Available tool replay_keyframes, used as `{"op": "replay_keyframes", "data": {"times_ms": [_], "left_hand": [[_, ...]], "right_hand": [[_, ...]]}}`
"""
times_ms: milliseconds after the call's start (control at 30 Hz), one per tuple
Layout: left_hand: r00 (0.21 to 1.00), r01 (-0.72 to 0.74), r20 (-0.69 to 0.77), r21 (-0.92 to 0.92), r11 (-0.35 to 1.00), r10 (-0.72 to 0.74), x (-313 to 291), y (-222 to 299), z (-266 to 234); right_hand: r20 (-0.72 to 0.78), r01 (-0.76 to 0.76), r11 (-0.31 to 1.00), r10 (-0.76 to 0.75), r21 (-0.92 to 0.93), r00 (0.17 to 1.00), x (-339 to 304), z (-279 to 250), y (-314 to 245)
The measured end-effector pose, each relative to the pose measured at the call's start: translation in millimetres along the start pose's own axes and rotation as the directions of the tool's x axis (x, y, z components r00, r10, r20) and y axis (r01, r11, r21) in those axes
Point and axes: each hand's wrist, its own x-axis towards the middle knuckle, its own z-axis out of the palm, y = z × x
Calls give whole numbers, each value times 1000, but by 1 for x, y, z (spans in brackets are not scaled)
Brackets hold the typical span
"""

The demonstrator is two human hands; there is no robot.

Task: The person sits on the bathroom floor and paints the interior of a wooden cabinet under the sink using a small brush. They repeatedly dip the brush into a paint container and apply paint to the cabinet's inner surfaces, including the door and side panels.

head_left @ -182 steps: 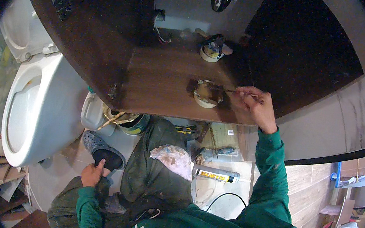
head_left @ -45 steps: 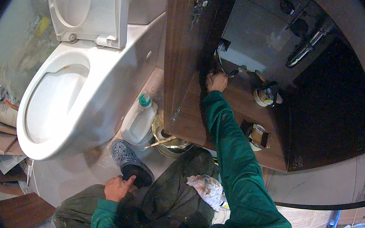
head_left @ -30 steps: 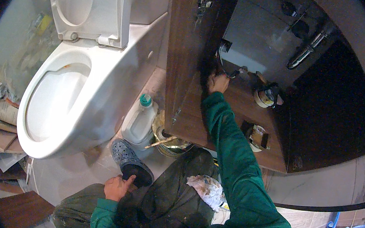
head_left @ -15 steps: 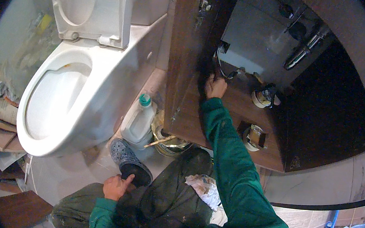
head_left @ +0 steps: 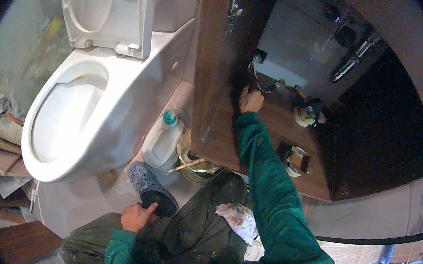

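My right hand (head_left: 251, 100) reaches into an open dark-wood cabinet (head_left: 226, 139), close to its left side wall. Its fingers are closed at a thin cable (head_left: 256, 69) that comes from an opening in the back wall; what they grip is partly hidden. My left hand (head_left: 135, 217) rests low on my leg, holding nothing. Its thumb points away from the other fingers and touches the dark sock at the heel of a grey speckled clog (head_left: 146, 179). A crumpled, stained white cloth (head_left: 238, 220) lies on my thigh.
A chrome drain pipe (head_left: 352, 62) hangs at the cabinet's back, above a round white item (head_left: 304, 116) and a square cutout (head_left: 298, 161). A toilet (head_left: 124, 122) with raised lid stands left. Between them are a green-capped plastic jug (head_left: 162, 144) and a gold-coloured tin (head_left: 196, 172).
The view has shifted slightly. My right hand stays by the cable with its fingers a little differently set, and my left hand keeps its place by the clog.
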Motion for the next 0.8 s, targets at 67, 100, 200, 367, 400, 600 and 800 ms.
{"op": "replay_keyframes", "data": {"times_ms": [67,100,200,367,400,600,800], "left_hand": [[992,116,62,-46,992,-113,4,0,0],[971,221,111,-70,973,-213,9,1,2],[929,359,159,-155,920,-335,14,-1,9],[959,269,133,-150,951,-250,15,-7,13],[944,313,154,-148,938,-290,15,-6,13],[959,253,160,-109,961,-234,17,-11,19],[979,190,87,-84,978,-183,18,-31,42]], "right_hand": [[-47,48,996,-45,72,998,-7,-18,-15],[-40,43,994,-40,96,998,-12,-31,-24],[106,-86,988,72,132,992,-37,-88,-46],[150,-196,863,141,465,979,-90,-219,-44],[179,-214,785,133,582,975,-94,-246,-36],[163,-350,769,312,536,936,-79,-381,32],[232,-402,754,328,519,916,-86,-430,67]]}}
